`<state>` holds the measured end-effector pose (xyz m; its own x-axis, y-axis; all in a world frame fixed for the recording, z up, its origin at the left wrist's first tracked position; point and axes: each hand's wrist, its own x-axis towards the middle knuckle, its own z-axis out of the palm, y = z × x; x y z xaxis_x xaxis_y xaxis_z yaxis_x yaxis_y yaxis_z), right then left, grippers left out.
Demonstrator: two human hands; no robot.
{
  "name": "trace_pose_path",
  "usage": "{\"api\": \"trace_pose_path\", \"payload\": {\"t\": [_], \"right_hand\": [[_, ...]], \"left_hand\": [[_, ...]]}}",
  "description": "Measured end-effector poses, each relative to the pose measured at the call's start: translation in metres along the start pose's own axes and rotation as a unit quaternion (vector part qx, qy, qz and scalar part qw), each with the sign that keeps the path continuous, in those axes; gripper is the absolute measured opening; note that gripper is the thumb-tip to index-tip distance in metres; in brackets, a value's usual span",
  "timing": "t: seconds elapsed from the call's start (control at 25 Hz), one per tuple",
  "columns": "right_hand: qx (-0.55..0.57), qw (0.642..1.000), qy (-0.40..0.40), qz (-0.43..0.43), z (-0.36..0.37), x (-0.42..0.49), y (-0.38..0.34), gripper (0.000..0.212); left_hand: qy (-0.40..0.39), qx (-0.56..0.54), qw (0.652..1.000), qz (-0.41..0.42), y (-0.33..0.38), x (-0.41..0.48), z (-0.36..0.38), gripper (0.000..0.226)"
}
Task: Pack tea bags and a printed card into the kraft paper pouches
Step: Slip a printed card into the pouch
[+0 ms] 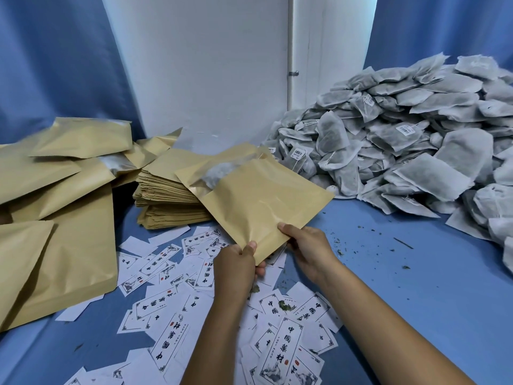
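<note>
1. Head view, centre of frame: kraft pouch (258, 201) held tilted above the blue table (416, 287), its mouth toward upper left, something pale and gauzy showing at the opening, probably tea bags already inside.
2. Left hand (236, 262) at the pouch's lower corner, thumb on top and fingers curled beneath, pinching the paper.
3. Right hand (308, 245) just beside it on the lower edge, thumb over the paper, fingers tucked under, likewise pinching.
4. Right of frame: large heap of tea bags (410, 145), well apart from the hands.
5. Bottom centre: printed cards (280, 348) scattered loose under and around both forearms.
6. Left of frame: filled-looking pouches (63, 237) piled; beside them, centre left, a flat stack of empty pouches (169, 195).
7. Likely step: settling the contents, then adding a card or setting the pouch aside; whether a card is inside cannot be told.
8. Best done keeping the mouth uppermost, gripping the sealed edge only, shaking gently so nothing spills, sliding any card in flat.
</note>
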<state>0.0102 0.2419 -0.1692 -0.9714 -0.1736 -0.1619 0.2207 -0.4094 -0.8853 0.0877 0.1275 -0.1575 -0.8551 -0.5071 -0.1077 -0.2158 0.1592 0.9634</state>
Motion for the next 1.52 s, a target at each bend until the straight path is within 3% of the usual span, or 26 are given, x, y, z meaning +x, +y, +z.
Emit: {"api": "trace_pose_path", "payload": {"t": [0.68,0.92,1.24,1.52], "right_hand": [[0.042,0.994,0.095,-0.044,-0.015,0.013,-0.011,0.0],[0.077,0.99,0.109,-0.051,-0.022,0.015,-0.021,0.006],[0.042,0.992,0.117,-0.034,-0.032,0.021,-0.025,0.013],[0.052,0.983,0.174,-0.035,-0.039,0.022,-0.034,0.019]], "left_hand": [[-0.019,0.01,1.0,-0.014,0.001,-0.002,-0.003,0.028],[-0.018,0.027,0.999,-0.024,0.004,-0.003,-0.007,0.03],[-0.027,0.025,0.999,-0.022,0.003,-0.006,-0.005,0.027],[-0.026,0.049,0.998,-0.015,0.001,-0.004,-0.004,0.028]]}}
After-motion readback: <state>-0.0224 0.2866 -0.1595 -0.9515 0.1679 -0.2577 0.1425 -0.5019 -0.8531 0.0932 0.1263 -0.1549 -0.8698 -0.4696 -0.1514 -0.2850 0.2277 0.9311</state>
